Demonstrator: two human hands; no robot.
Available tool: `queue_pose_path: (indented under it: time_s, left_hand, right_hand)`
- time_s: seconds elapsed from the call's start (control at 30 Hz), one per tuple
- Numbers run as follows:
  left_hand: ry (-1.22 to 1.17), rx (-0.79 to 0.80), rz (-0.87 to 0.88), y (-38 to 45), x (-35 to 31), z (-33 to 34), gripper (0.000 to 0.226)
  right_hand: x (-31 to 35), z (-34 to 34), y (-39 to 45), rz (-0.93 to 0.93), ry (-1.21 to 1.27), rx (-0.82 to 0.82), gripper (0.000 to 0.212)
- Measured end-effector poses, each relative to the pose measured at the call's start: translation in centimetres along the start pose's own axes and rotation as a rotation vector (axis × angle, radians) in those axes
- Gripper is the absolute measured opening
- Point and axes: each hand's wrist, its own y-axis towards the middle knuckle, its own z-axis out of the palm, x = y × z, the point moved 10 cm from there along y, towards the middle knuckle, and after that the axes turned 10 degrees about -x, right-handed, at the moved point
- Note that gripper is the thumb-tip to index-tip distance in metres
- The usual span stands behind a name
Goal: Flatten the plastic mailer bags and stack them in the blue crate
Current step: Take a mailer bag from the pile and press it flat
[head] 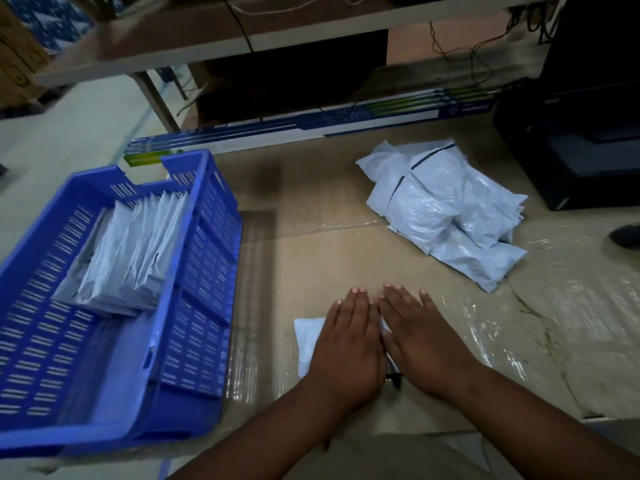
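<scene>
A pale grey mailer bag (306,339) lies on the cardboard-covered table, mostly hidden under my hands. My left hand (348,344) and my right hand (420,332) press flat on it side by side, fingers straight. The blue crate (204,244) stands on the left with a row of flattened bags (128,247) leaning in its far half. A loose pile of puffy mailer bags (446,206) sits at the right rear of the table.
A long white and blue carton (311,124) lies along the table's back edge. A black printer (581,140) stands at the far right, a dark object (627,235) beside it. Shiny tape covers the cardboard to the right.
</scene>
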Motion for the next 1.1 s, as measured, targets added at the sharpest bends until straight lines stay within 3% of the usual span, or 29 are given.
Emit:
queue_pose_path:
  time_s: [0.47,0.97,1.1]
  left_hand:
    - [0.047,0.166,-0.078,0.1,0.4,3.2,0.073]
    - [-0.059,0.128,-0.048,-0.5,1.3,2.3,0.070]
    - [-0.011,0.061,-0.049,-1.2,1.9,0.1,0.068]
  right_hand:
    - [-0.3,2.3,-0.4,-0.036,0.011,0.052,0.071]
    - [-0.4,1.6,-0.5,-0.025,-0.009,0.043,0.067]
    - [1.5,-1.0,1.2,-0.056,-0.026,-0.027,0.063]
